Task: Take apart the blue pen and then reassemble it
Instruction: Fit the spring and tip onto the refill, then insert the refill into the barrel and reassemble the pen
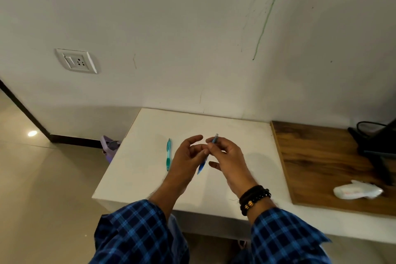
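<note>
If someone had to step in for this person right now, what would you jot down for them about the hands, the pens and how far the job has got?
Right hand: holding the blue pen above the white table, gripped near its upper half, pen tilted with its far end up.
Left hand: fingers loosely open right beside the pen; whether it touches the pen cannot be told.
Teal pen: lying on the table to the left, untouched.
Done: blue pen picked up. It looks like one piece, and no loose parts show on the table.
Left: judging by that, pull it apart, then put it back together.
</note>
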{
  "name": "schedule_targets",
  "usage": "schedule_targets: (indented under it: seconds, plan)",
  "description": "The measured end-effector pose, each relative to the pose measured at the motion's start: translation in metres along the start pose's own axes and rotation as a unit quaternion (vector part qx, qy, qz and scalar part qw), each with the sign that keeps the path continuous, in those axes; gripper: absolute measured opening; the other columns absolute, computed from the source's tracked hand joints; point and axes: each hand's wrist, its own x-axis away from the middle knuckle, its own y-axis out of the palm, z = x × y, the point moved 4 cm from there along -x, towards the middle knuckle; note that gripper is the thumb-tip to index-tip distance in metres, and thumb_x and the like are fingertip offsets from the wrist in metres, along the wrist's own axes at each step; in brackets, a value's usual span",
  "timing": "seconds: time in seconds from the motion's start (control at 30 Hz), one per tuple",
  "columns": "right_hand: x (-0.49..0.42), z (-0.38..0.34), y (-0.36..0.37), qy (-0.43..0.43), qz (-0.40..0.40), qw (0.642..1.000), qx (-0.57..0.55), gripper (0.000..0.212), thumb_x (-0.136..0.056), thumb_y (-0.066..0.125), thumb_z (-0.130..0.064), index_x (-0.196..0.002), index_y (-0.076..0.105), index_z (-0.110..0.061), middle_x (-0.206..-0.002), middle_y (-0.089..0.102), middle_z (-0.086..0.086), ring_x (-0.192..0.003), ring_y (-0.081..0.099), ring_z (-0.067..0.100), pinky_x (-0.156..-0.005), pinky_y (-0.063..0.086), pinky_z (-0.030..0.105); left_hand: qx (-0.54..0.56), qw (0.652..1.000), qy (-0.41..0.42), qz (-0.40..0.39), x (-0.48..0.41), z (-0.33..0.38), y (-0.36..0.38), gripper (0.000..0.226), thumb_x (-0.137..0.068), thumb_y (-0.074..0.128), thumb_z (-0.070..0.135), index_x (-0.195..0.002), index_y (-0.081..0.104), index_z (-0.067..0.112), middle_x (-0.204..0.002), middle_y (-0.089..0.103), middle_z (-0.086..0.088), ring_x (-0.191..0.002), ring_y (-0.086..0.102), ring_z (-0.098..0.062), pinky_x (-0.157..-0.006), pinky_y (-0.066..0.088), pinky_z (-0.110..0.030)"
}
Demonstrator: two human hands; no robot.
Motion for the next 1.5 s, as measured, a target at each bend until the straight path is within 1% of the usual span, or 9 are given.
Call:
schedule_targets:
  seconds: [0.1, 0.23, 0.4, 0.53, 0.67, 0.8, 0.97, 1.2, 1.5]
  plan:
    - [0.007, 0.003, -0.009, -0.009, 0.066, 0.994, -0.081, 0.018, -0.104, 0.053, -0.034, -0.112, 0.064, -0.024, -0.109, 0.074, -0.001, -0.105, 0.071, 0.017, -0.087, 0.060, 0.035, -0.047, 0.998, -0.006, 0.041, 0.003, -0.002, -0.004, 0.035, -0.095, 0.063, 0.026, -0.129, 0.053, 0.025, -0.112, 0.071, 0.010, -0.105, 0.068, -0.006, -0.093, 0.054, -0.023]
    - [0.010, 0.015, -0.016, 0.008, 0.090, 0.967, -0.237, 0.020, -0.108, 0.040, -0.032, -0.110, 0.053, -0.016, -0.079, 0.067, 0.005, -0.073, 0.070, 0.021, -0.078, 0.061, 0.037, -0.073, 0.995, -0.016, 0.072, 0.012, -0.001, -0.013, 0.025, -0.098, 0.059, 0.025, -0.123, 0.056, 0.028, -0.114, 0.070, 0.012, -0.104, 0.067, -0.002, -0.086, 0.055, -0.020]
    - [0.004, 0.039, -0.014, 0.124, 0.094, 0.860, -0.486, 0.051, -0.102, 0.035, -0.058, -0.099, 0.060, -0.014, -0.067, 0.040, -0.001, -0.058, 0.039, 0.014, -0.069, 0.037, 0.031, -0.033, 0.993, -0.010, 0.116, 0.028, 0.008, -0.019, 0.022, -0.100, 0.053, 0.016, -0.120, 0.059, 0.023, -0.111, 0.068, 0.009, -0.100, 0.067, -0.005, -0.085, 0.055, -0.020]
    - [0.001, 0.038, -0.017, 0.113, 0.076, 0.819, -0.557, 0.058, -0.096, 0.034, -0.063, -0.077, 0.057, -0.013, -0.068, 0.042, 0.001, -0.061, 0.038, 0.017, -0.074, 0.035, 0.033, 0.002, 0.983, -0.124, 0.133, 0.036, -0.003, -0.008, 0.026, -0.100, 0.049, 0.011, -0.123, 0.057, 0.019, -0.114, 0.067, 0.004, -0.101, 0.066, -0.011, -0.084, 0.055, -0.023]
    - [0.003, 0.035, -0.020, 0.086, 0.085, 0.794, -0.595, 0.050, -0.095, 0.035, -0.053, -0.066, 0.048, -0.014, -0.068, 0.040, 0.002, -0.059, 0.035, 0.018, -0.073, 0.035, 0.035, -0.036, 0.965, -0.254, 0.062, 0.044, -0.017, 0.006, 0.028, -0.101, 0.045, 0.006, -0.125, 0.057, 0.013, -0.108, 0.066, 0.000, -0.085, 0.067, -0.011, -0.066, 0.056, -0.019]
    - [0.001, 0.036, -0.023, 0.076, 0.094, 0.792, -0.599, 0.052, -0.094, 0.034, -0.054, -0.064, 0.047, -0.014, -0.066, 0.038, 0.002, -0.058, 0.034, 0.018, -0.070, 0.036, 0.035, -0.148, 0.942, -0.300, -0.017, 0.049, -0.026, 0.016, 0.028, -0.102, 0.046, 0.006, -0.125, 0.060, 0.009, -0.107, 0.067, -0.003, -0.089, 0.068, -0.013, -0.065, 0.055, -0.019]
    - [-0.001, 0.038, -0.019, 0.077, 0.098, 0.805, -0.579, 0.051, -0.092, 0.036, -0.054, -0.062, 0.046, -0.014, -0.065, 0.037, 0.002, -0.057, 0.033, 0.018, -0.067, 0.035, 0.035, -0.172, 0.940, -0.295, 0.010, 0.042, -0.030, 0.013, 0.030, -0.101, 0.046, 0.002, -0.127, 0.059, 0.008, -0.111, 0.068, -0.005, -0.087, 0.066, -0.012, -0.066, 0.054, -0.017]
    - [-0.002, 0.037, -0.018, 0.077, 0.095, 0.823, -0.554, 0.046, -0.091, 0.039, -0.049, -0.061, 0.045, -0.015, -0.065, 0.035, 0.001, -0.057, 0.031, 0.017, -0.068, 0.033, 0.033, -0.172, 0.927, -0.332, -0.025, 0.041, -0.029, 0.011, 0.042, -0.103, 0.040, 0.000, -0.145, 0.040, -0.001, -0.144, 0.052, -0.018, -0.131, 0.053, -0.031, -0.110, 0.043, -0.036]
    - [-0.003, 0.038, -0.020, 0.084, 0.105, 0.820, -0.556, 0.047, -0.093, 0.036, -0.048, -0.060, 0.043, -0.015, -0.063, 0.034, 0.000, -0.056, 0.028, 0.017, -0.065, 0.033, 0.033, -0.109, 0.945, -0.307, 0.036, 0.039, -0.044, 0.001, 0.033, -0.094, 0.046, -0.007, -0.122, 0.061, -0.002, -0.122, 0.066, -0.023, -0.113, 0.065, -0.036, -0.090, 0.056, -0.041]
